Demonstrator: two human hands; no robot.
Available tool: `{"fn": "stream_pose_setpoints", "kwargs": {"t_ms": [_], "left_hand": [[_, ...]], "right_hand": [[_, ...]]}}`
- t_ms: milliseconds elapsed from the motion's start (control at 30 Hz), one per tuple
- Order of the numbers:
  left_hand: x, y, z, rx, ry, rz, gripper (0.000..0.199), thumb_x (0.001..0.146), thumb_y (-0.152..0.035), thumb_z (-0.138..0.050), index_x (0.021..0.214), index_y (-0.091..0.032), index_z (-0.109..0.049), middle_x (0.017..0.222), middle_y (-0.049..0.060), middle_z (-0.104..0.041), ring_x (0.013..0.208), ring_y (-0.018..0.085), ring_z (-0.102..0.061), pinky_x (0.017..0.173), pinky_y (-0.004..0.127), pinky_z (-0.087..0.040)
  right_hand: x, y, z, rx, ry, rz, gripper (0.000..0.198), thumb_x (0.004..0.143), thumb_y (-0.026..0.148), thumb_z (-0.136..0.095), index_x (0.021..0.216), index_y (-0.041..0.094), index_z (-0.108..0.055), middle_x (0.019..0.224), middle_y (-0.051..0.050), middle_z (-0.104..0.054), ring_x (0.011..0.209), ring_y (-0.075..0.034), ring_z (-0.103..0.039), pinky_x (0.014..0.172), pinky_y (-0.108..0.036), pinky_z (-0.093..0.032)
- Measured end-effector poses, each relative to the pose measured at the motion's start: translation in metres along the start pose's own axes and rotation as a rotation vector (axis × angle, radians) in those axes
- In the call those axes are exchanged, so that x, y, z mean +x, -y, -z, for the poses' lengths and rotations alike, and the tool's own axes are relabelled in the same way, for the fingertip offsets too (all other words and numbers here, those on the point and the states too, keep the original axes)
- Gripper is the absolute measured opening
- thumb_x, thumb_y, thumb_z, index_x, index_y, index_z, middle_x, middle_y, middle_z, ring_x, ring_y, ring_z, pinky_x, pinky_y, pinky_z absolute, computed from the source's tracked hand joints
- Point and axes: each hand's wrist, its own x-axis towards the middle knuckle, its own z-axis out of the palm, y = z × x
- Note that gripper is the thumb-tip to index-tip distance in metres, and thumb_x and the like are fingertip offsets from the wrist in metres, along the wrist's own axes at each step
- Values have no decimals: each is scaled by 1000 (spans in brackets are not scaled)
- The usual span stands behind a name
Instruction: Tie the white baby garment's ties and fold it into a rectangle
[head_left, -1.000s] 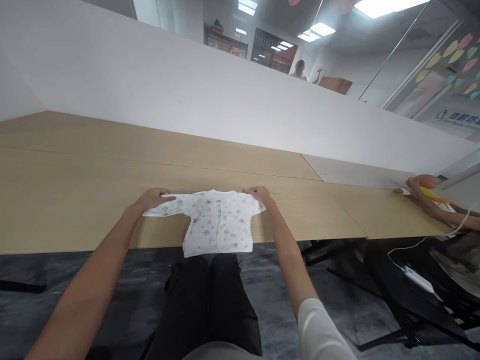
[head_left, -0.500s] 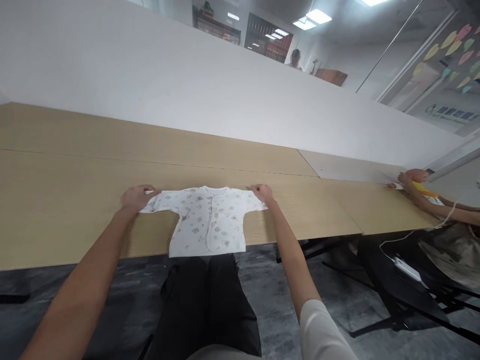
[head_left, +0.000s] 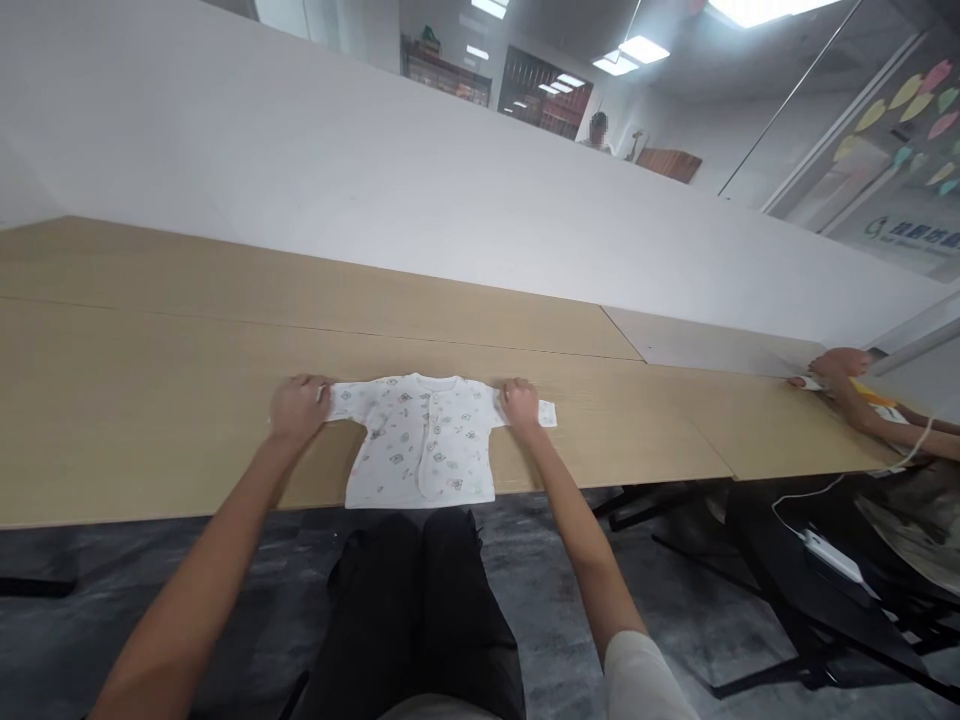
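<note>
A white baby shirt [head_left: 420, 440] with small printed figures and a front placket lies spread out, its sleeves stretched to both sides. Its hem reaches the table's near edge. My left hand [head_left: 298, 410] rests on the sleeve at the left and covers its cuff, palm down with nothing gripped. On the other sleeve lies my right hand [head_left: 519, 404], fingers lying over the fabric near the shoulder. The cuff of that sleeve shows beyond the hand, on its right. Both hands press from above; the fabric under them is hidden.
The long wooden table [head_left: 187, 400] runs along a white wall [head_left: 375, 190]. At the far right another person's arms [head_left: 862, 405] hold a doll [head_left: 844, 362]. A black chair [head_left: 810, 580] with a white power strip [head_left: 832, 555] stands beside that person.
Both hands have let go of the cuffs they pinched and now lie on the sleeves. The right hand has slid inward toward the shoulder, uncovering that cuff. My view has shifted slightly.
</note>
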Motion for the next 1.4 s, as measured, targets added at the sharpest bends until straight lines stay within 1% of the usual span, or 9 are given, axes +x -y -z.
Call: {"fn": "stream_pose_setpoints", "kwargs": {"t_ms": [200,333,533,700,800,933,1033,1167,1400], "left_hand": [[-27,-29,-10,-80,100,63,46,91,-37,-38,126,-18,-61,135,20,-53,119,42,-47,94,60,-37],[-27,-22,-17,-152,171,35,50,93,-43,-34,136,-28,-53,149,15,-42,136,40,-33,105,65,-25],[-19,-13,-24,-148,281,9,57,93,-48,-33,144,-26,-44,159,13,-28,146,40,-17,109,68,-13],[-17,-35,-21,-140,160,15,57,93,-42,-35,142,-16,-44,153,19,-37,141,43,-26,106,72,-18],[-14,-76,-23,-185,13,-119,49,93,-31,-30,133,-13,-52,140,17,-53,134,31,-42,111,55,-30],[-14,-139,-40,-303,27,-336,44,94,-28,-32,128,-15,-56,133,13,-59,127,23,-50,110,39,-36],[-20,-164,-56,-283,49,-361,47,94,-27,-33,134,-13,-52,138,15,-56,130,25,-48,113,41,-32],[-21,-164,-65,-238,104,-366,51,93,-33,-39,141,-16,-46,148,14,-47,139,27,-39,118,44,-22],[-2,-146,-57,-300,345,-413,82,80,-55,-58,147,-12,-36,154,20,-34,143,33,-31,117,46,-24]], "right_hand": [[-33,47,-11,36,159,31,44,97,43,-44,132,18,-53,127,-15,-60,118,-30,-52,95,-39,-41],[-36,36,-13,28,186,18,47,99,45,-40,140,23,-46,144,-15,-47,133,-33,-39,106,-49,-32],[-24,15,-11,66,274,13,50,100,46,-35,146,26,-39,156,-12,-33,143,-32,-26,112,-54,-23],[-16,24,-6,47,203,21,44,98,39,-41,137,19,-50,146,-16,-46,136,-32,-36,109,-53,-27],[-5,49,-5,76,103,53,35,96,27,-42,124,16,-59,130,-15,-59,123,-27,-50,105,-42,-34],[11,88,-13,228,130,98,31,96,21,-39,107,18,-67,107,-10,-70,101,-21,-63,86,-29,-45],[16,104,-21,336,167,48,28,94,19,-42,105,20,-68,104,-7,-72,95,-18,-64,78,-26,-46],[16,105,-29,420,152,-3,24,92,18,-48,103,20,-69,106,-6,-72,96,-17,-64,80,-25,-46],[22,108,-34,478,136,-126,21,92,32,-54,105,22,-67,102,-4,-72,97,-18,-64,80,-27,-46]]}}
